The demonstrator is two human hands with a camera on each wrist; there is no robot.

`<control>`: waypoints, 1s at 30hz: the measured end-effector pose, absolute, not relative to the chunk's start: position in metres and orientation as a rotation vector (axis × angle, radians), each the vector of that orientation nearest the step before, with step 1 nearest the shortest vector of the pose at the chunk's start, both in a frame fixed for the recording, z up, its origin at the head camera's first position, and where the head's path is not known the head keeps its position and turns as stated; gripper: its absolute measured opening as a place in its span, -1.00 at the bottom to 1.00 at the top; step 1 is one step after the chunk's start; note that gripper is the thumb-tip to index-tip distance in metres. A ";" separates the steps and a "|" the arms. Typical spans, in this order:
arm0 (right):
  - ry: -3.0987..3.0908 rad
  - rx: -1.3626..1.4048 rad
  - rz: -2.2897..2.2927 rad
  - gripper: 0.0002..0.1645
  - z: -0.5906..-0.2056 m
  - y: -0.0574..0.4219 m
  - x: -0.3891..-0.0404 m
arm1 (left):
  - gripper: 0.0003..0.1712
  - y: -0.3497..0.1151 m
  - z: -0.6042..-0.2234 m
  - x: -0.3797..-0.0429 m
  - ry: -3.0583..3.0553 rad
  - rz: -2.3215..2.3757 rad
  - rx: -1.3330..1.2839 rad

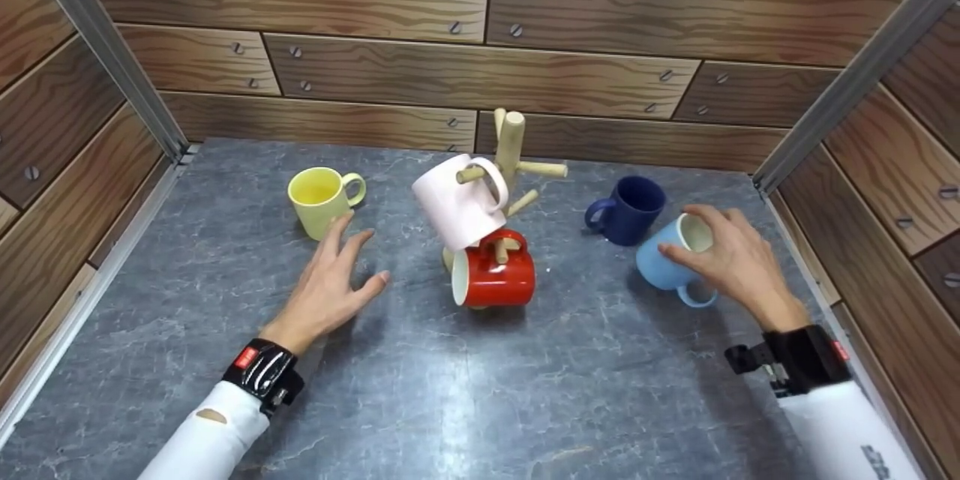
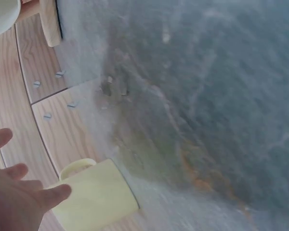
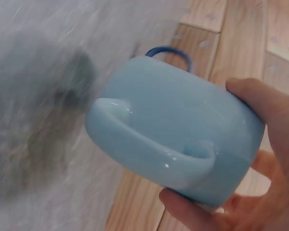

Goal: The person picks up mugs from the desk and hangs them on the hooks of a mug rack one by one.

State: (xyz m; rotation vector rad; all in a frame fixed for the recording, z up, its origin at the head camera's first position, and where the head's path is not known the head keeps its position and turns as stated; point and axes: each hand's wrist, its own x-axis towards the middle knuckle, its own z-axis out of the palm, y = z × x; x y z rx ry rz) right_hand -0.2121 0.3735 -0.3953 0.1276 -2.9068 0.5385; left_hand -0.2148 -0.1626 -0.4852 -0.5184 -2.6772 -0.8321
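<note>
- White fabric sleeves and glossy black wrist straps lay nearest the lens.
- A right hand pinched a smooth, glazed light-blue mug near its rim, beside a navy mug, at the right of the marbled grey bench.
- The cylinder tilted, long axis running from lower-left base to upper-right mouth, looped handle toward the camera.
- The left hand, fingers spread, grasped nothing near a yellow mug.
- Pink and red mugs hung from a round-pegged wooden rack.
</note>
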 end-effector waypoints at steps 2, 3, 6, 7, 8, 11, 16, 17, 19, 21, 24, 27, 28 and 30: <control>-2.885 0.189 0.589 -0.05 -0.391 0.366 -0.210 | -0.26 -0.161 -0.483 -0.215 -2.589 -0.844 -0.552; -2.872 0.223 0.611 -0.06 -0.390 0.362 -0.209 | -0.30 -0.160 -0.482 -0.215 -2.543 -0.854 -0.567; -2.835 0.337 0.668 -0.05 -0.386 0.351 -0.206 | -0.40 -0.156 -0.479 -0.213 -2.408 -0.875 -0.630; -2.820 0.376 0.681 -0.05 -0.386 0.348 -0.205 | -0.43 -0.155 -0.478 -0.212 -2.367 -0.881 -0.654; -2.803 0.417 0.690 -0.05 -0.386 0.344 -0.204 | -0.45 -0.153 -0.477 -0.211 -2.328 -0.885 -0.678; -2.749 0.508 0.710 -0.06 -0.385 0.332 -0.200 | -0.45 -0.146 -0.472 -0.208 -2.232 -0.904 -0.751; -2.703 0.590 0.744 -0.09 -0.381 0.313 -0.193 | -0.35 -0.127 -0.461 -0.201 -2.108 -0.950 -0.912; -2.702 0.604 0.751 -0.09 -0.379 0.310 -0.191 | -0.32 -0.122 -0.459 -0.200 -2.089 -0.952 -0.958; -2.706 0.639 0.766 -0.09 -0.376 0.303 -0.188 | -0.29 -0.110 -0.455 -0.195 -2.061 -0.970 -1.065; -2.707 0.689 0.771 -0.09 -0.373 0.298 -0.185 | -0.27 -0.097 -0.451 -0.191 -2.036 -0.989 -1.176; -2.715 0.750 0.782 -0.06 -0.371 0.289 -0.181 | -0.24 -0.076 -0.445 -0.185 -2.008 -1.009 -1.308; -2.736 0.775 0.774 0.01 -0.370 0.281 -0.177 | -0.20 -0.056 -0.441 -0.178 -2.001 -1.005 -1.365; -2.744 0.773 0.769 0.03 -0.370 0.278 -0.176 | -0.18 -0.049 -0.440 -0.176 -2.013 -1.009 -1.370; -2.753 0.776 0.763 0.08 -0.370 0.272 -0.174 | -0.15 -0.036 -0.439 -0.172 -2.059 -1.023 -1.364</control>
